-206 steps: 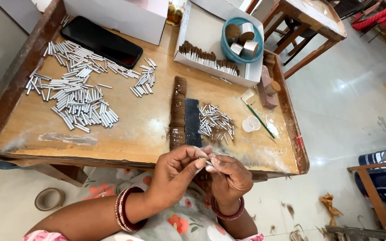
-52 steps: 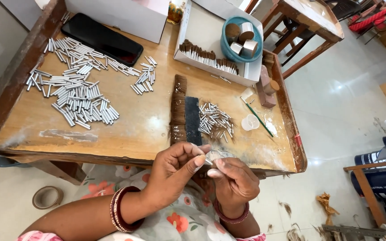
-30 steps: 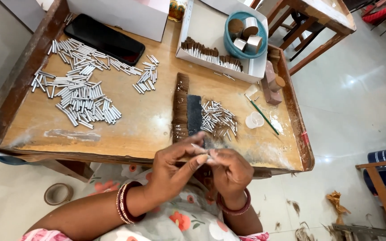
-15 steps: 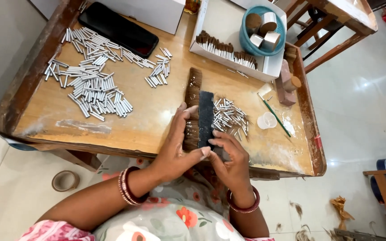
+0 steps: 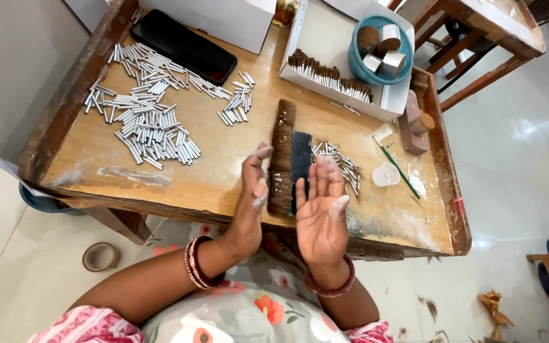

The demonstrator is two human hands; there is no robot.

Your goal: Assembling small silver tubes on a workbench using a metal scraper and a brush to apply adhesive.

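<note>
Now both my hands are open and hold nothing. My left hand (image 5: 252, 190) stands edge-on, fingers up, just left of the brown bristle strip (image 5: 281, 155) lying on the table (image 5: 223, 159). My right hand (image 5: 321, 213) is palm-up, fingers spread, before the dark comb (image 5: 300, 162) beside the strip. Small metal tubes (image 5: 341, 164) lie just right of the comb; a bigger heap (image 5: 150, 121) sits well left.
</note>
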